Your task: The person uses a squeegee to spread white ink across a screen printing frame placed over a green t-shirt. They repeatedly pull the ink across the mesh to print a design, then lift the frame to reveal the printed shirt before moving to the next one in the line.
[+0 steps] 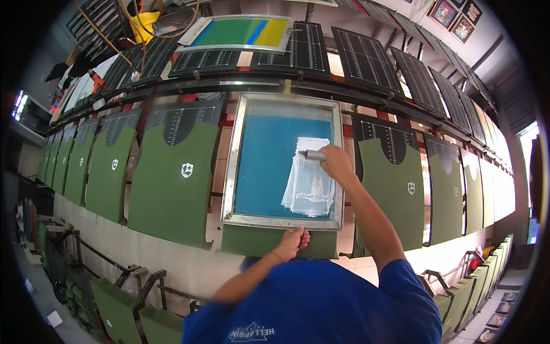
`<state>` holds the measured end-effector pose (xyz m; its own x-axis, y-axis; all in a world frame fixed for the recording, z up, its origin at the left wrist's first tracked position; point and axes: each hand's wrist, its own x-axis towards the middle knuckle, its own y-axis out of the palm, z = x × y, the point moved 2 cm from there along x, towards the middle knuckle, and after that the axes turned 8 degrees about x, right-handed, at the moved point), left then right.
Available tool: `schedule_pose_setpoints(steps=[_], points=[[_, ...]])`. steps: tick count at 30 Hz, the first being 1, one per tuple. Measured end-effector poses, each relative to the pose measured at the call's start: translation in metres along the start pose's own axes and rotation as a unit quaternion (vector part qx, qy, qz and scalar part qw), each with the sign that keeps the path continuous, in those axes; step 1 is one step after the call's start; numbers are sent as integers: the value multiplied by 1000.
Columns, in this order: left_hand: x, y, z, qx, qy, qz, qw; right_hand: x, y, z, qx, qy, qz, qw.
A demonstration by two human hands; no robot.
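Note:
A screen printing frame with a silver metal rim and blue mesh lies over a green shirt, whose lower part shows below the near rim. White ink is smeared in a tall patch on the right of the mesh. My right hand is closed round the grey handle of a squeegee, which sits at the upper part of the ink. At the middle of the near rim, my left hand grips the frame with curled fingers and its thumb up against the metal.
Green shirts with white shield prints lie on boards at left and right. Behind a dark rail stand black ruled boards and another screen in green and yellow. A person in yellow is at far left.

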<state>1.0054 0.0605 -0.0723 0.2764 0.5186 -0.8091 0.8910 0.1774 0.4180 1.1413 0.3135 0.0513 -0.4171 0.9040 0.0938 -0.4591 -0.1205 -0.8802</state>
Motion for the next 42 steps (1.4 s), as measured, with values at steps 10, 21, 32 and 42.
schedule_pose_setpoints(steps=[10, 21, 32, 42], points=[[-12, 0, -10, 49, -2, 26, 998, -93, 21, 36, 13, 28, 59, 998], [-71, 43, -115, 665, 546, -185, 475, -155, 49, 50, 40, -24, -54, 997], [-17, 58, -205, 634, 619, -94, 455, -63, 10, 30, 31, 6, -46, 998], [-48, 36, -120, 632, 599, -126, 475, -146, 54, 47, 52, -15, -83, 995]])
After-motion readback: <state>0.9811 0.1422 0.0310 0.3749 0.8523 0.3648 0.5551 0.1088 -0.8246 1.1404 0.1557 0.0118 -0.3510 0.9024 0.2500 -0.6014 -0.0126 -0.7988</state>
